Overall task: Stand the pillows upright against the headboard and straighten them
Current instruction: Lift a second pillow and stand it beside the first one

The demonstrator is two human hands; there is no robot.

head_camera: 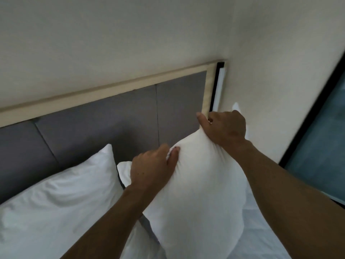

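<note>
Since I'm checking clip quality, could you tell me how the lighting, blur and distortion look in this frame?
Head view: dim, flat light, no glare; the held pillow reads cream, the left pillow bluish. Soft overall, with the left hand and right hand slightly smeared. Wide-angle tilt slants the headboard.

3 pillows (196,193), 2 hands (151,169), 1 headboard (112,118).

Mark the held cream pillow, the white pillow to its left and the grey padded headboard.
cream pillow (197,193): head view, front face.
white pillow (61,199): head view, middle of cover.
grey padded headboard (97,126): head view, bare fabric panel.
</note>
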